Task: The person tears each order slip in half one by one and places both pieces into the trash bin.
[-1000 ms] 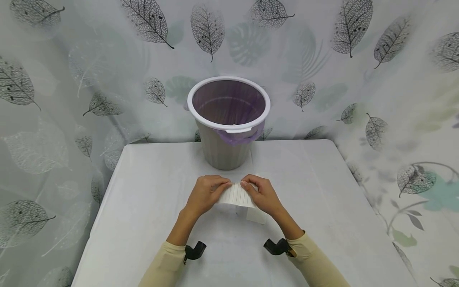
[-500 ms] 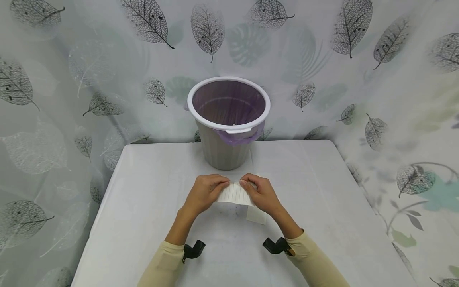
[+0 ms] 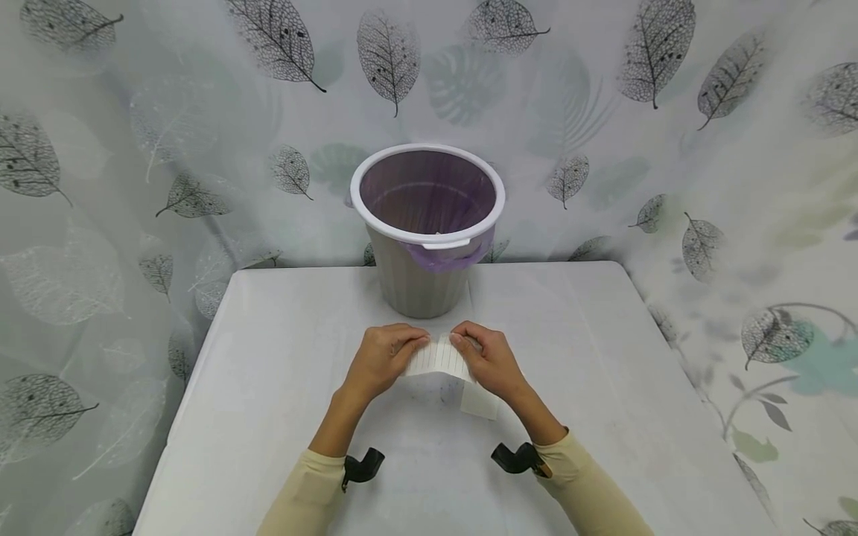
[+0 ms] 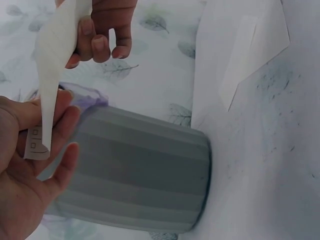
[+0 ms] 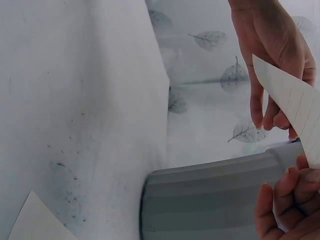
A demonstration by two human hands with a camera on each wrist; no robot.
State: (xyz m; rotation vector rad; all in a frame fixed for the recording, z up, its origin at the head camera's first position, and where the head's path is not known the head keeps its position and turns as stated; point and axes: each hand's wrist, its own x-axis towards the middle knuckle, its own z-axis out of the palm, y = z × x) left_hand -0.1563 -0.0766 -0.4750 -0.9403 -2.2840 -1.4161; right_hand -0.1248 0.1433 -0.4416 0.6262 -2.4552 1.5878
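Note:
Both hands pinch a small sheet of lined paper (image 3: 439, 359) above the table, one near each side. My left hand (image 3: 383, 359) grips its left part between thumb and fingers, and my right hand (image 3: 492, 363) does so at the right. Between them the sheet bows upward. Printed marks show on a turned edge of the paper (image 4: 49, 75) in the left wrist view. A second, plain-looking piece of paper (image 3: 479, 402) lies on the table just below the right hand.
Beyond the hands stands a grey-beige bin (image 3: 422, 290) with a white rim and a purple liner. Small dark specks (image 5: 70, 187) dot the white table (image 3: 302, 313). Leaf-patterned curtains (image 3: 234, 134) hang behind it and at both sides.
The sheet's lower edge has risen and arches more between the hands. Both hands have shifted only slightly; the bin and the loose paper stay put.

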